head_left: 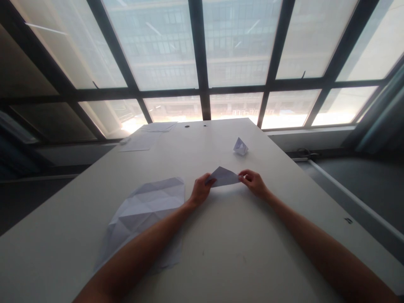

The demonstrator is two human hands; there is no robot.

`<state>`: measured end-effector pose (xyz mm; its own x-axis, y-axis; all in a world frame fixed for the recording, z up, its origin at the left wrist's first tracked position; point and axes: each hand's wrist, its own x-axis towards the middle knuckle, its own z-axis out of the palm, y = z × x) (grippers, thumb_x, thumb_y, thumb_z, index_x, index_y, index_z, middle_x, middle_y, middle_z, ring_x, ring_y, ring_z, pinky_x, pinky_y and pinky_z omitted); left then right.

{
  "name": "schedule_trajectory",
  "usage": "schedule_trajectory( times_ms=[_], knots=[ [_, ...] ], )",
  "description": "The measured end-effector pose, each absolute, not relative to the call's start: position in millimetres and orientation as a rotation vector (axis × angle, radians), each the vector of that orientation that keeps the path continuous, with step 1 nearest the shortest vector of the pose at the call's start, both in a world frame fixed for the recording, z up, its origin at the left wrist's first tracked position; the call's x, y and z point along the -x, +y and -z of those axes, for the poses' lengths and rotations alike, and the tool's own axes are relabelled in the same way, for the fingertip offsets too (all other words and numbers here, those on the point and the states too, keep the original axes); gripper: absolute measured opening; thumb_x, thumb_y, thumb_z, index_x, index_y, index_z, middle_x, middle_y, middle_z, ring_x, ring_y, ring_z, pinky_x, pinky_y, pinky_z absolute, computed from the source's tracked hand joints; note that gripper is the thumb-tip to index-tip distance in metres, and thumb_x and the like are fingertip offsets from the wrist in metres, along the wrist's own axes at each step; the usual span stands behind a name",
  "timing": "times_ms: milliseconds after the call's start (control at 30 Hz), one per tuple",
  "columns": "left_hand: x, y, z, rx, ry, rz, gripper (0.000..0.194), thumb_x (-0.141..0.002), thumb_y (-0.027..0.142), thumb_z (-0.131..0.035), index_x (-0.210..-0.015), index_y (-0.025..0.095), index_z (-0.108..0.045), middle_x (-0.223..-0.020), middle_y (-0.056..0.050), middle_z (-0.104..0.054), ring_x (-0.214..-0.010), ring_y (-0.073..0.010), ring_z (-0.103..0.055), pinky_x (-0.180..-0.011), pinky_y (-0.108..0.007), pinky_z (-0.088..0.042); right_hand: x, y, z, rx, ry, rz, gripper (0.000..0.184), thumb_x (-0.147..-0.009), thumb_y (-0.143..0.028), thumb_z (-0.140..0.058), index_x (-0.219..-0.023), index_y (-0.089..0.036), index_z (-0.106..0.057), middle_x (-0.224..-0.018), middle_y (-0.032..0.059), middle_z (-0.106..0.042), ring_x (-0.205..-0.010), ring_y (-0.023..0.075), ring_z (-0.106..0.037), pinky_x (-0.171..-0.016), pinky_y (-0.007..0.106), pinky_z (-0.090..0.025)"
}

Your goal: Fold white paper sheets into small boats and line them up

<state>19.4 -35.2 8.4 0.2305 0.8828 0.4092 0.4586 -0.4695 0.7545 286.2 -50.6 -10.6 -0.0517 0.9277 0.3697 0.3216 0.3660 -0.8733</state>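
A folded piece of white paper (223,176), roughly triangular with its peak pointing away from me, is held up between my two hands just above the table. My left hand (201,188) pinches its left corner, thumb on the near face. At the right corner, my right hand (253,182) grips it between thumb and fingertips. Beyond my right hand stands a small folded paper shape (240,147) with pointed tips. A large creased sheet of paper (154,195) lies to the left, partly hidden under my left forearm.
The white table (221,244) stretches away toward a wall of windows (240,46). Flat paper sheets (139,142) lie at its far left. Two dark holes mark the far end. A curtain (383,113) hangs at right.
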Motion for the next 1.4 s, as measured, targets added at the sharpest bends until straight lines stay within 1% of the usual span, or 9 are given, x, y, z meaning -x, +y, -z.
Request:
schedule_trajectory(
  times_ms=[100, 167, 267, 500, 667, 867, 1033, 1233, 1400],
  knots=[
    [-19, -35, -8, -2.031, 1.238, -1.152, 0.022, -0.088, 0.038, -0.06, -0.083, 0.017, -0.065, -0.071, 0.001, -0.064, -0.066, -0.0134, -0.053, -0.062, -0.023, -0.04, -288, -51, 10, 1.138, -1.634, -0.714, 0.036, -0.083, -0.05, -0.066, -0.098, -0.018, -0.073, -0.06, -0.0022, -0.053, -0.051, 0.0116, -0.039, -0.048, 0.026, -0.029],
    [-19, -34, -8, -2.029, 1.246, -1.145, 0.022, -0.089, 0.038, -0.06, -0.085, 0.017, -0.066, -0.073, 0.001, -0.065, -0.067, -0.014, -0.054, -0.063, -0.023, -0.041, -288, -52, 9, 1.112, -1.656, -0.699, 0.037, -0.084, -0.051, -0.064, -0.098, -0.018, -0.075, -0.077, 0.0031, -0.063, -0.055, 0.0119, -0.043, -0.05, 0.026, -0.033],
    [-20, -34, -8, -2.027, 1.25, -1.144, 0.023, -0.089, 0.039, -0.059, -0.087, 0.017, -0.066, -0.074, 0.001, -0.066, -0.069, -0.0144, -0.056, -0.064, -0.023, -0.042, -287, -52, 6, 1.083, -1.698, -0.653, 0.035, -0.084, -0.051, -0.065, -0.095, -0.02, -0.077, -0.099, 0.0076, -0.065, -0.061, 0.0122, -0.047, -0.055, 0.027, -0.039],
    [-20, -35, -9, -2.012, 1.242, -1.143, 0.022, -0.088, 0.037, -0.06, -0.09, 0.017, -0.069, -0.077, 0.0, -0.069, -0.071, -0.0157, -0.06, -0.066, -0.024, -0.044, -280, -54, 3, 1.101, -1.707, -0.639, 0.032, -0.087, -0.044, -0.062, -0.071, -0.018, -0.073, -0.069, 0.0036, -0.061, -0.066, 0.0167, -0.053, -0.063, 0.029, -0.041],
    [-18, -31, -8, -1.967, 1.272, -1.198, 0.024, -0.081, 0.035, -0.067, -0.098, 0.018, -0.069, -0.09, -0.003, -0.072, -0.083, -0.019, -0.065, -0.075, -0.027, -0.048, -285, -50, 7, 1.219, -1.531, -0.613, 0.031, -0.082, -0.045, -0.064, -0.076, -0.016, -0.073, -0.069, 0.0049, -0.068, -0.064, 0.0183, -0.056, -0.062, 0.03, -0.042],
    [-15, -23, -2, -1.702, 1.241, -1.303, 0.039, -0.075, 0.035, -0.072, -0.108, 0.018, -0.06, -0.089, -0.003, -0.067, -0.068, -0.0148, -0.064, -0.06, -0.024, -0.048, -288, -47, 9, 1.261, -1.475, -0.602, 0.032, -0.079, -0.048, -0.065, -0.076, -0.016, -0.071, -0.07, 0.0063, -0.069, -0.063, 0.0189, -0.057, -0.061, 0.031, -0.044],
    [-17, -22, 1, -1.555, 1.146, -1.386, 0.049, -0.074, 0.039, -0.073, -0.112, 0.02, -0.049, -0.085, -0.001, -0.064, -0.069, -0.015, -0.067, -0.062, -0.024, -0.05, -287, -46, 11, 1.257, -1.477, -0.635, 0.034, -0.078, -0.05, -0.066, -0.078, -0.017, -0.07, -0.066, 0.0046, -0.065, -0.059, 0.0172, -0.053, -0.055, 0.029, -0.041],
    [-18, -20, 2, -1.522, 1.145, -1.414, 0.038, -0.073, 0.037, -0.072, -0.095, 0.02, -0.046, -0.085, 0.0, -0.062, -0.065, -0.0138, -0.067, -0.058, -0.023, -0.049, -287, -47, 8, 1.269, -1.467, -0.634, 0.033, -0.077, -0.05, -0.065, -0.076, -0.017, -0.068, -0.064, 0.0029, -0.062, -0.057, 0.0156, -0.05, -0.053, 0.027, -0.039],
    [-16, -22, 0, -1.618, 1.193, -1.318, 0.025, -0.076, 0.035, -0.07, -0.082, 0.018, -0.053, -0.071, 0.002, -0.062, -0.066, -0.0145, -0.065, -0.055, -0.021, -0.044, -285, -49, 4, 1.261, -1.493, -0.637, 0.031, -0.077, -0.047, -0.064, -0.073, -0.017, -0.066, -0.066, 0.0042, -0.064, -0.06, 0.0163, -0.052, -0.056, 0.028, -0.042]
  ],
)
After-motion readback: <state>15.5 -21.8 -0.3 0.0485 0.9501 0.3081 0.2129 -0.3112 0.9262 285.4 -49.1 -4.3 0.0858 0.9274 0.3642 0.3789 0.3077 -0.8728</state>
